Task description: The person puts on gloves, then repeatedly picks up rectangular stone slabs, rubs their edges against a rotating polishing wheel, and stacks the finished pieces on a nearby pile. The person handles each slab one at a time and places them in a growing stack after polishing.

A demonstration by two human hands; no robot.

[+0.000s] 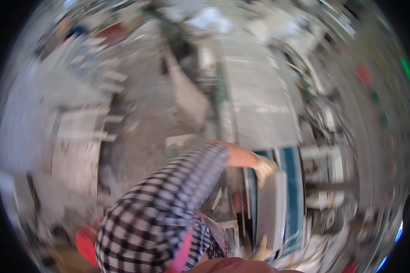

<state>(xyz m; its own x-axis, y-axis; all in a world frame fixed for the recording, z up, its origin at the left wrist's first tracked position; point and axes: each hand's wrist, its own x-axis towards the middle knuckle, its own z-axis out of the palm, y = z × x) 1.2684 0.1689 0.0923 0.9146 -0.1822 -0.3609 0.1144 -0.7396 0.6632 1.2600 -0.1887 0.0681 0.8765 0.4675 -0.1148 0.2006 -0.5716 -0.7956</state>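
Note:
A grey rectangular panel (pixel 267 207) with a pale long side is at lower right, above a teal surface (pixel 292 195). Its exact kind is blurred. My left hand (pixel 265 170), in a pale yellowish glove, is closed on the panel's far end; that arm reaches across in a black-and-white checked sleeve. At the near end my right hand (pixel 262 250), in a similar glove, grips the same panel, with most of the hand and its arm hidden low in the picture.
A long grey conveyor-like surface (pixel 257 100) runs away beyond the teal part. Stacked pale boards (pixel 77 154) stand at left. A tan slanted sheet (pixel 187 98) is near the middle. Machine parts (pixel 325 118) line the right side, and something red (pixel 86 245) is at lower left.

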